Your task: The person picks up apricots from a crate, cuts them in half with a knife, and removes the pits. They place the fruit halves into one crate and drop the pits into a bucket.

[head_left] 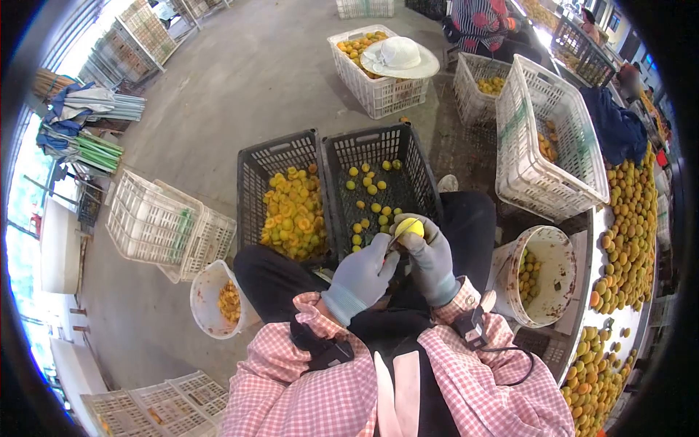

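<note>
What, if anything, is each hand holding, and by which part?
The right hand holds a yellow fruit with thumb and fingers around its edge. The left hand grips what looks like a small knife by its mostly hidden handle.

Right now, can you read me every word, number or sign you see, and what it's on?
No readable text here.
The white hat and the yellow fruit show no lettering.
Any marks on the black device at the left sleeve are too small to read.
</note>
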### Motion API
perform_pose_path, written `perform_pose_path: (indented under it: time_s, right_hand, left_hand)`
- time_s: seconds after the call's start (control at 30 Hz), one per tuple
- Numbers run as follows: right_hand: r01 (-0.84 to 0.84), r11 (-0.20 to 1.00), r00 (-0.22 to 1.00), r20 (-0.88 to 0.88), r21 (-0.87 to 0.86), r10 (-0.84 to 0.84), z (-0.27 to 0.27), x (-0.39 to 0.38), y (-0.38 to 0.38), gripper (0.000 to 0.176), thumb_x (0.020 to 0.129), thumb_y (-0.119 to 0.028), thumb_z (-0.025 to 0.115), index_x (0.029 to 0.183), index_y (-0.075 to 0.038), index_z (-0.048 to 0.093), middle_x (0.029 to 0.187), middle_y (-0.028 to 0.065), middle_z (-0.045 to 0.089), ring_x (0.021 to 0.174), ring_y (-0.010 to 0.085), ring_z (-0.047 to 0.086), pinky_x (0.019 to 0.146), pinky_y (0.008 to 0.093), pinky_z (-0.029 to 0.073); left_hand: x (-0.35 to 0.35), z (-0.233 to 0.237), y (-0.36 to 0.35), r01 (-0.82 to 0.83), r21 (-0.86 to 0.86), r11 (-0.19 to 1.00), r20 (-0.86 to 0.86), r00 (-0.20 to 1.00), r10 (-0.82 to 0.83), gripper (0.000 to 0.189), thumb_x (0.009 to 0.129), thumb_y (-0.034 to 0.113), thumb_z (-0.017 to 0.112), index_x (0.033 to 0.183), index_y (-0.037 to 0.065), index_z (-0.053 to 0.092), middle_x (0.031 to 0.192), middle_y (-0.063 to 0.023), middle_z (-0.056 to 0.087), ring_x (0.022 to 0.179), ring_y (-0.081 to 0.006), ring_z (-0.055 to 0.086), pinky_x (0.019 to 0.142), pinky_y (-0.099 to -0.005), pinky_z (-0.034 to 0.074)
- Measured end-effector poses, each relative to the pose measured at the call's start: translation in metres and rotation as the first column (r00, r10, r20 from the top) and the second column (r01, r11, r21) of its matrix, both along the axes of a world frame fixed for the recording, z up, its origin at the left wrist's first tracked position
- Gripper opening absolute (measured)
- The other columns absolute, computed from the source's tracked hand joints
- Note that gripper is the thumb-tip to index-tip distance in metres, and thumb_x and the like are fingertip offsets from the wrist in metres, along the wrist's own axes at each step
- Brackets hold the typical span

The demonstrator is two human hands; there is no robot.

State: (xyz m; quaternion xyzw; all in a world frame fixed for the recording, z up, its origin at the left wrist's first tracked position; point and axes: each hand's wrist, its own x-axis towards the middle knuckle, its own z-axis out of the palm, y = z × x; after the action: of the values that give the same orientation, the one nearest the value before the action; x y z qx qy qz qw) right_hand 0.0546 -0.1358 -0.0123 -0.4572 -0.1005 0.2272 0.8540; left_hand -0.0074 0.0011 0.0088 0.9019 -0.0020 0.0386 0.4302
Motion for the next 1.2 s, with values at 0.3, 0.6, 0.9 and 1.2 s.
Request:
perform_pose_path:
  time_s: [0.3,0.6,0.9,1.2]
  right_hand:
    - [0.008,0.99,0.997,0.074,-0.139,0.002,0.002,0.002,0.003,0.046,0.09,-0.034,0.064,0.12,-0.002,0.053,0.106,0.0044,0.062,0.093,0.0121,0.057,0.085,0.026,0.046]
    - [-0.013,0.999,0.983,-0.185,-0.03,0.007,-0.002,-0.006,0.006,0.032,0.091,-0.025,0.066,0.111,-0.001,0.057,0.098,0.0005,0.063,0.086,0.0083,0.058,0.078,0.0234,0.048]
    - [-0.08,0.983,0.943,-0.308,0.162,0.128,-0.014,-0.011,-0.003,0.032,0.09,-0.025,0.067,0.11,-0.001,0.058,0.094,-0.0006,0.062,0.078,0.0049,0.055,0.07,0.0201,0.046]
    - [0.001,0.99,0.967,-0.251,-0.138,-0.036,-0.001,-0.012,0.003,0.025,0.092,-0.027,0.062,0.104,-0.004,0.06,0.085,-0.0041,0.06,0.066,0.001,0.049,0.058,0.0163,0.039]
  left_hand:
    - [-0.001,-0.007,0.001,-0.067,0.112,0.991,0.078,0.995,0.059,0.02,0.091,0.021,0.055,0.101,0.007,0.046,0.069,-0.0204,0.059,0.067,-0.0403,0.06,0.055,-0.05,0.045]
    - [-0.001,-0.015,0.0,-0.103,0.247,0.964,0.109,0.991,0.078,0.017,0.09,0.02,0.054,0.097,0.007,0.044,0.075,-0.0162,0.06,0.068,-0.0388,0.06,0.055,-0.0492,0.046]
    - [-0.005,-0.014,-0.007,-0.11,0.267,0.957,0.074,0.993,0.093,0.017,0.089,0.018,0.055,0.097,0.008,0.044,0.078,-0.0155,0.059,0.068,-0.0383,0.061,0.055,-0.0482,0.046]
    - [0.0,-0.028,-0.003,-0.088,0.32,0.943,0.052,0.996,0.076,0.017,0.088,0.017,0.054,0.098,0.007,0.045,0.079,-0.0147,0.059,0.066,-0.0359,0.062,0.054,-0.0478,0.047]
